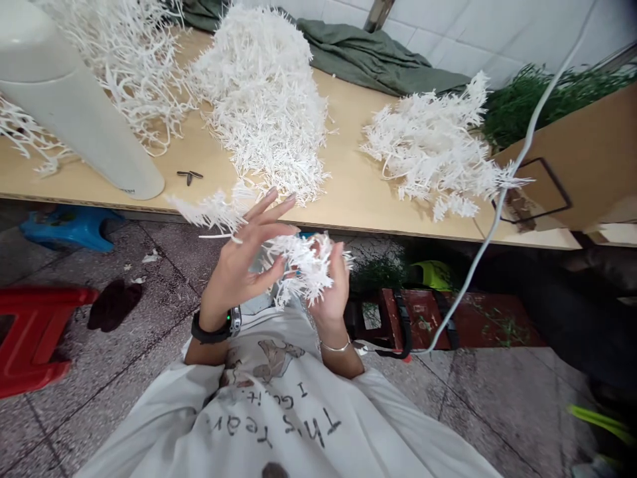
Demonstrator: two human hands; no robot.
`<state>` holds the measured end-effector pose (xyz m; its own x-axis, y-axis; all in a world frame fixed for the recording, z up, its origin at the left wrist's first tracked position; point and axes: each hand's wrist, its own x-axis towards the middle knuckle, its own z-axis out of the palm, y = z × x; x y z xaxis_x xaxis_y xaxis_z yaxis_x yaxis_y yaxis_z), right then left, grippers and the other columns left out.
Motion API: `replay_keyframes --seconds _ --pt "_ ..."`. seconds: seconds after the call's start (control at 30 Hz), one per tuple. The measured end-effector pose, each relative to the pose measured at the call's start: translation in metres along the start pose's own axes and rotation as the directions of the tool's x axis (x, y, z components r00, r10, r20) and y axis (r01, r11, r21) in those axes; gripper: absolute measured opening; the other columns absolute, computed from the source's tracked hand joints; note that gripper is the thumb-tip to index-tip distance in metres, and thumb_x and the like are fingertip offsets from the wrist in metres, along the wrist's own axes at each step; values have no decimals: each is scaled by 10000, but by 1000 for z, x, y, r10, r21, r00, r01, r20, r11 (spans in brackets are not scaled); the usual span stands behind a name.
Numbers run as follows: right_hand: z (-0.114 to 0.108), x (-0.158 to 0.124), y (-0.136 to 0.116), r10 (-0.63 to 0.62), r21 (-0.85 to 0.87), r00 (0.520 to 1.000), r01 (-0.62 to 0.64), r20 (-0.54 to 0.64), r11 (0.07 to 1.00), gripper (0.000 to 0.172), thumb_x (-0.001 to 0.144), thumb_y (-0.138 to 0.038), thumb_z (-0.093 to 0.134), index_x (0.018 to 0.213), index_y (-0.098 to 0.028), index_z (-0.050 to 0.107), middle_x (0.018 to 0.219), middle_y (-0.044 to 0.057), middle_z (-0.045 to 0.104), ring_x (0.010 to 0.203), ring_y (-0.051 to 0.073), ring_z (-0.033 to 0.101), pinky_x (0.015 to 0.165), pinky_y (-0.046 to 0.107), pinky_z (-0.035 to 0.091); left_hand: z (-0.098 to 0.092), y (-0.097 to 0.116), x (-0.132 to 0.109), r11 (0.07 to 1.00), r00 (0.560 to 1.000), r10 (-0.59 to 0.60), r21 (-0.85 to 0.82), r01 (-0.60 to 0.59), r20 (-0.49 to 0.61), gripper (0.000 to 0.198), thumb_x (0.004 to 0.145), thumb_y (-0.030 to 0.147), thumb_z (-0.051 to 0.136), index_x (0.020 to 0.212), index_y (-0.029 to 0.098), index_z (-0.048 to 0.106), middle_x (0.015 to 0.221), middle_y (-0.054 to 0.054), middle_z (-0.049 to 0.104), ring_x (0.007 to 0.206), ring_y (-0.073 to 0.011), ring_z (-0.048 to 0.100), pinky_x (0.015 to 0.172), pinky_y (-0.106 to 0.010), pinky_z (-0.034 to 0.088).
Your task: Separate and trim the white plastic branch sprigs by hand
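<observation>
Both my hands are raised just in front of the table edge, over my lap. My right hand (332, 292) holds a bunch of white branching plastic sprigs (303, 265), its thumb upright along the far side. My left hand (246, 265), with a watch at the wrist, has its thumb and forefinger closing on the left side of that bunch, while its other fingers stretch out. Another white sprig (213, 212) sticks out to the left behind this hand; where it is gripped is hidden. Beyond my hands lies a big heap of similar white sprigs (269, 99) on the table.
On the table (353, 186) are a smaller white pile (432, 146), looser white strands (134, 60), a pale bottle (84, 113) and dark seeds (190, 176). A white cable (517, 166) crosses at right, near a cardboard box (592, 153). Stools, red (44, 299) and blue (70, 226), stand left.
</observation>
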<state>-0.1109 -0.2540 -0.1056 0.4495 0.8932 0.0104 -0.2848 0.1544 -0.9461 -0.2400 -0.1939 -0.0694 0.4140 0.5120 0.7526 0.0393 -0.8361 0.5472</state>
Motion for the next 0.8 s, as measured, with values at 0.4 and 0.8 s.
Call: replay_keyframes --seconds 0.4,0.8 --pt "-11 -3 -10 -452 -530 810 587 374 612 135 812 -274 605 723 -196 542 703 0 553 710 154 541 773 342 466 10 3 -12 990 968 -124 41 136 -216 285 772 296 745 1050 250 708 860 6 774 717 -128 724 660 -223 575" --pt "-2 -27 3 -372 -313 928 348 -18 884 214 844 -395 522 756 -223 616 708 43 601 735 225 612 676 354 488 28 19 -4 957 525 -278 -188 220 -804 347 1019 314 286 1287 361 502 1296 56 631 1074 -184 677 717 -280 610"
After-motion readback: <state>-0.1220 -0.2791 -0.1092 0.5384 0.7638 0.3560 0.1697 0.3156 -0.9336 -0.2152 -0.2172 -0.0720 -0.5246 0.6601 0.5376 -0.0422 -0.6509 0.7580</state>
